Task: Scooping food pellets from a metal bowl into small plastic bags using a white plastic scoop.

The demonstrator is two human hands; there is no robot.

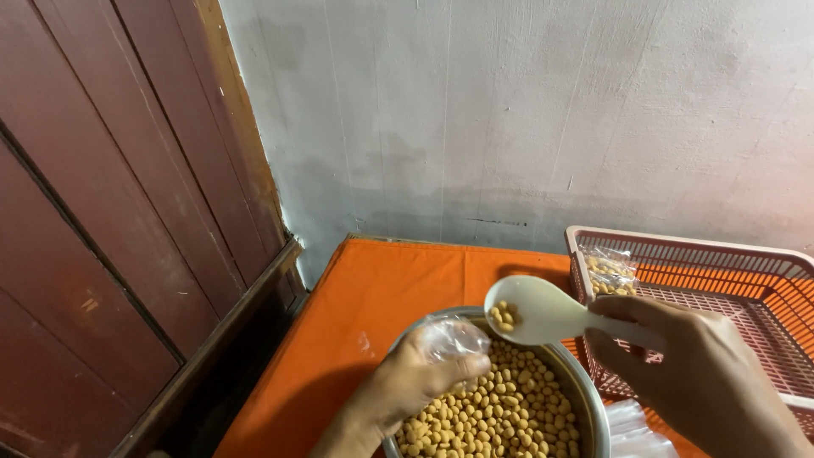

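My right hand [687,369] grips the handle of a white plastic spoon [534,309] that carries a few small yellow-brown coated nuts. My left hand [415,382] holds a small clear plastic bag [454,337] just left of and below the spoon's bowl, above the rim of a metal bowl [593,399]. The bowl is full of the same round nuts [500,416]. Both hands hover over the bowl on an orange-covered table [381,288].
A pinkish plastic mesh basket [763,288] stands at the right, with a filled clear packet of nuts [610,271] in its far left corner. Clear empty bags [636,428] lie by the bowl. A dark red wooden door [110,212] and a grey wall [526,110] border the table.
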